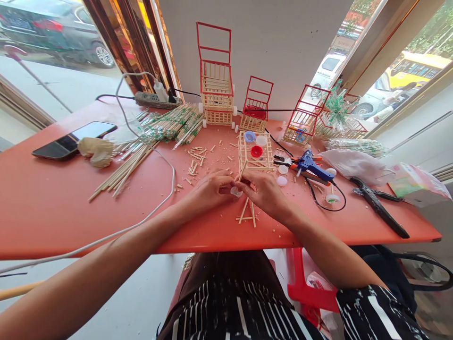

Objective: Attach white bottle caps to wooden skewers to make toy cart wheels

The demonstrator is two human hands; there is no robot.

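Working both hands close together above the near part of the table (198, 233). With the right hand (264, 190), pinching a pale wooden stick (243, 170) between thumb and forefinger, its upper end poking out above the grip. With the left hand (212, 185), seemingly pinching a clear plastic cap (236, 191) at the fingertips, just beside the right grip and below the stick; impossible to tell, behind the fingers, whether touching or already joined. Most likely in the middle of fitting stick to cap, judging by such close handling. For the next move, probably calling for a steady left grip, a stick kept square to the cap, and only light pressure. Just beyond the right grip, on a slatted frame (244, 159), note the blue cap (249, 136), white cap (261, 140) and red cap (256, 151). To the right, see a blue glue gun (313, 167), near enough for bonding. On the near side of the right grip, find sticks (244, 210) laid in an A shape.
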